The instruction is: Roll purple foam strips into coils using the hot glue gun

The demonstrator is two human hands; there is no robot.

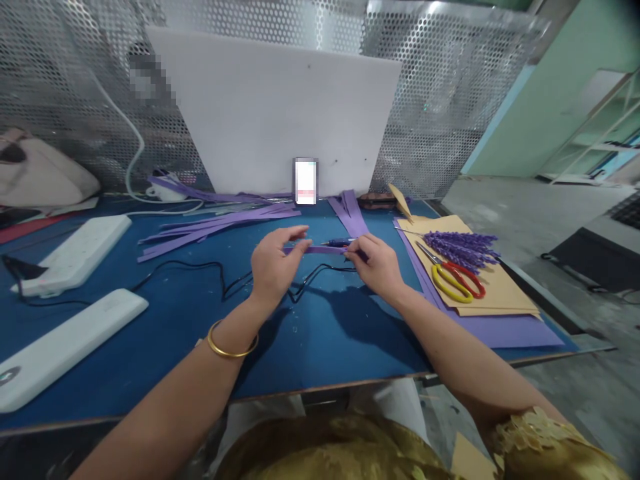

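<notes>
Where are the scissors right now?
At the right of the head view, the scissors lie on the tan paper, on the near side of the purple flowers.

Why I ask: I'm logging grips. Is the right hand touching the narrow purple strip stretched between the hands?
Touching: the head view shows the right hand pinching one end of the purple strip.

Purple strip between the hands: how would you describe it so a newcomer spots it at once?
Over the blue tabletop, look just nearer than the upright phone. There, a narrow purple strip runs from the right hand to the left hand. Other purple strips lie loose on the tabletop; only this one spans the hands.
</notes>
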